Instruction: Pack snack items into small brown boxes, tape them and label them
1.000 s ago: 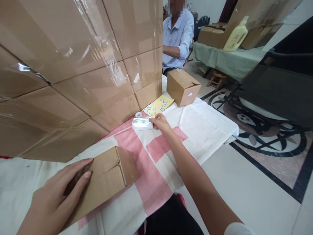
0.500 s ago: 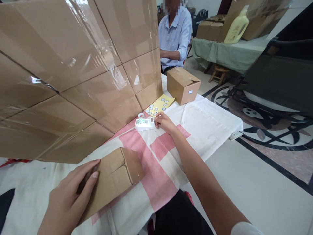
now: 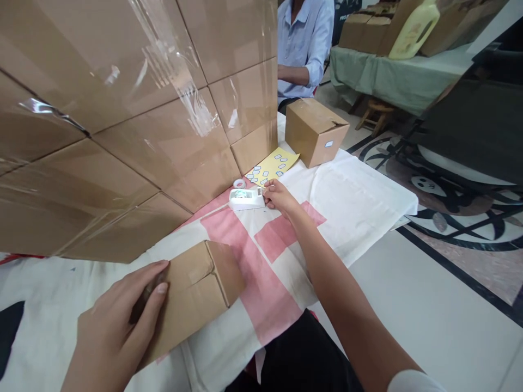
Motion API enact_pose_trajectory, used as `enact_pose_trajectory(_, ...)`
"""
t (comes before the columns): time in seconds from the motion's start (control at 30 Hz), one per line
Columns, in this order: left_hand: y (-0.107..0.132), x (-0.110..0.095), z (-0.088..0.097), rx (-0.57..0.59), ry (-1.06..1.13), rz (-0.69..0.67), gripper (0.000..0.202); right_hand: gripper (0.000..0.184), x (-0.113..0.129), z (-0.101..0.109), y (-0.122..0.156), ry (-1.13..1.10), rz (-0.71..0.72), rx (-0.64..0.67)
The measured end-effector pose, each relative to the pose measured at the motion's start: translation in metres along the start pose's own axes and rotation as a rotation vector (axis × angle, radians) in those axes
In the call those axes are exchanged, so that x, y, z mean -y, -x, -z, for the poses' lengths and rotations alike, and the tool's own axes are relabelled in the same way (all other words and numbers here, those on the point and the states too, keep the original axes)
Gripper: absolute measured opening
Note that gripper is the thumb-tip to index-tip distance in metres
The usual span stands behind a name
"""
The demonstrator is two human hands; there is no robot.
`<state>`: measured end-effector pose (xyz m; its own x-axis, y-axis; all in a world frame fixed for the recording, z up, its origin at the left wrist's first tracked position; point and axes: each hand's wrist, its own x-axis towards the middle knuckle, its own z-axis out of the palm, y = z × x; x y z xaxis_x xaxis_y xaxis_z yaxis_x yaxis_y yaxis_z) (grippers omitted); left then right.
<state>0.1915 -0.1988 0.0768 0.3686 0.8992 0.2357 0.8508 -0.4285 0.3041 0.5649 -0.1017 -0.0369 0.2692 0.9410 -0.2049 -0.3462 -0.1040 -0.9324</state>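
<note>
A small brown cardboard box lies near me on the cloth, its end flaps folded together. My left hand grips its near left part, thumb and fingers on the cardboard. Farther off, my right hand is at the front end of a white tape dispenser, fingertips pinched by its cutting edge. Any bit of tape between those fingers is too small to make out. Behind the dispenser lies a loose roll of tape, close to a yellow sheet with several small blue-edged labels.
Wrapped cartons form a tall wall at the left and back. Another carton with a small label stands past the yellow sheet. Behind it sits a person in a light blue shirt. A green-covered table holds boxes and a yellow bottle.
The view has tilted down and shifted slightly left. My right hand stays at the dispenser's cutting end, and my left hand keeps its hold on the box.
</note>
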Motion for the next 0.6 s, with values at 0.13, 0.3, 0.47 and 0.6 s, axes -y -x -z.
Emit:
enact_pose_trajectory(0.13,-0.010,0.000,-0.001,0.036,0.002,0.019,0.037,0.031,-0.003,0.000,0.001,0.060,0.034,-0.025)
enact_pose_trajectory(0.3,-0.013,0.001,-0.001,0.068,0.012,0.018,0.038,0.030,-0.007,0.000,0.001,0.123,0.077,-0.042)
enact_pose_trajectory(0.47,-0.014,-0.005,0.001,0.079,0.025,0.011,0.039,0.032,-0.004,0.000,0.007,0.146,0.129,-0.047)
enact_pose_trajectory(0.6,-0.018,-0.017,0.004,0.133,-0.057,0.130,0.041,0.029,0.007,-0.005,0.025,0.204,0.238,-0.105)
